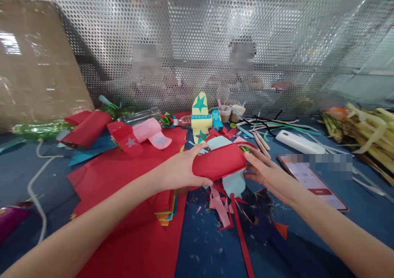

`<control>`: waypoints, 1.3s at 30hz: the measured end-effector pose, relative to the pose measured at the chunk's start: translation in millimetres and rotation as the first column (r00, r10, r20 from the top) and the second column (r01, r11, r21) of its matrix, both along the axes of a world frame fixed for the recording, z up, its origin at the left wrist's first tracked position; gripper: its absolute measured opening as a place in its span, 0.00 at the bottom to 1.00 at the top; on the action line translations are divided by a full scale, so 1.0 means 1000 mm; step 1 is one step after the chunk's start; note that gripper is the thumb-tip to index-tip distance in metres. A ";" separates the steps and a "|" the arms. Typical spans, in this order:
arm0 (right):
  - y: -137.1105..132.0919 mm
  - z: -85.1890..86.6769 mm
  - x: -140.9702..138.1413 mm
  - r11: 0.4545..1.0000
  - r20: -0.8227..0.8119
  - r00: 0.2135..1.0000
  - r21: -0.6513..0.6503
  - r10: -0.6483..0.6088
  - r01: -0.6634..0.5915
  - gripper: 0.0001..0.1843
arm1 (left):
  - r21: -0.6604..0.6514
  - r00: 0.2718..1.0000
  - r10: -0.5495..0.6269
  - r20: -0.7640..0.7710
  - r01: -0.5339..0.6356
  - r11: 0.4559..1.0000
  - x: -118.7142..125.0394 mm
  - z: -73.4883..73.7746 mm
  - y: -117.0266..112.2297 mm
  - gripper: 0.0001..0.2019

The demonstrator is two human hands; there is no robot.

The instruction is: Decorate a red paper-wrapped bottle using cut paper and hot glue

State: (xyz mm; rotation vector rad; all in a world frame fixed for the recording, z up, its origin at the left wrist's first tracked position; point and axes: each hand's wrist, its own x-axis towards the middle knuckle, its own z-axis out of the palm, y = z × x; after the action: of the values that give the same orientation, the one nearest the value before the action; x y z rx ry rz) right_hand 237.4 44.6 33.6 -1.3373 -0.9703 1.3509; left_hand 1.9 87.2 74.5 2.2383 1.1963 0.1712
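Observation:
Both hands grip a roll wrapped in red paper just above the blue table. My left hand is wrapped round its left end, thumb underneath. At the right end my right hand presses with its fingers, where a bit of green shows. A light blue paper flap and pink and red strips hang below the roll. A large red paper sheet lies under my left forearm, with a stack of coloured papers on it.
A phone lies right of my right hand, a white oblong device behind it. Further back stand a yellow paper rocket, small cups, sticks, green plastic bottles and rolled red and pink paper. Yellow-green stalks lie far right. Perforated metal screen behind.

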 end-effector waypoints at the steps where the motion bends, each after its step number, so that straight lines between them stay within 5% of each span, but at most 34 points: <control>1: 0.001 -0.001 0.001 1.000 -0.010 1.000 0.006 -0.016 0.016 0.23 | 0.001 1.000 0.002 0.002 -0.002 1.000 0.000 0.000 0.000 0.50; 10: 0.008 0.000 0.008 0.988 -0.050 0.989 0.061 -0.139 0.142 0.19 | -0.188 0.999 -0.032 0.033 0.037 0.982 -0.023 0.002 0.025 0.44; 16: 0.009 0.001 0.011 0.984 -0.077 0.985 0.076 -0.154 0.160 0.16 | -0.383 0.988 -0.028 0.152 0.085 0.920 -0.029 -0.005 0.033 0.48; 31: 0.008 0.001 0.011 0.985 0.005 0.994 0.133 -0.113 0.112 0.27 | -0.183 0.987 0.010 0.158 0.019 0.983 -0.021 -0.004 0.029 0.46; 39: 0.008 0.000 0.010 0.984 -0.019 0.996 0.155 -0.084 0.086 0.32 | -0.192 0.975 0.010 0.223 0.034 0.981 -0.022 -0.009 0.031 0.40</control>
State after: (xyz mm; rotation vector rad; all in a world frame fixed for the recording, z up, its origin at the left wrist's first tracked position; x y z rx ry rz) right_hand 247.7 52.9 33.6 -1.2364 -0.9790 1.1933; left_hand -20.3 118.4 65.4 1.9965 1.0322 0.2811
